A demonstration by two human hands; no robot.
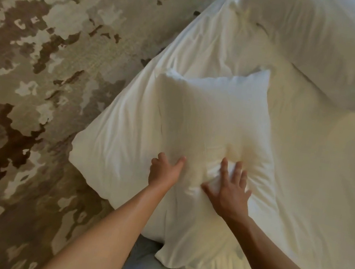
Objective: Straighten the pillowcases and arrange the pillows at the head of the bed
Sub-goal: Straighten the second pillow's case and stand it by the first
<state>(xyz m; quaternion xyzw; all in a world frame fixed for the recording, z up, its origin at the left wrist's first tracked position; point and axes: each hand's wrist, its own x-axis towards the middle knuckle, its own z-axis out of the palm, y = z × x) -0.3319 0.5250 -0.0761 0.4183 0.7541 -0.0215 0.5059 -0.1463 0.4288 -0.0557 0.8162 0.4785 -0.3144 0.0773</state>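
Two hands on the near pillow (197,119): left hand (165,170) curled, bunching fabric; right hand (229,189) splayed flat, probably smoothing creases.

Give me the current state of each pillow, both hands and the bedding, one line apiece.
near pillow: lying flat at the bed's edge, case wrinkled, dented under the hands
far pillow: lying on the bed at upper right, untouched, case creased
left hand: on the near pillow, fingers curled into the fabric, thumb out
right hand: fingers spread, pressing flat on the near pillow
bed sheet: white, mostly smooth, rumpled near the far pillow
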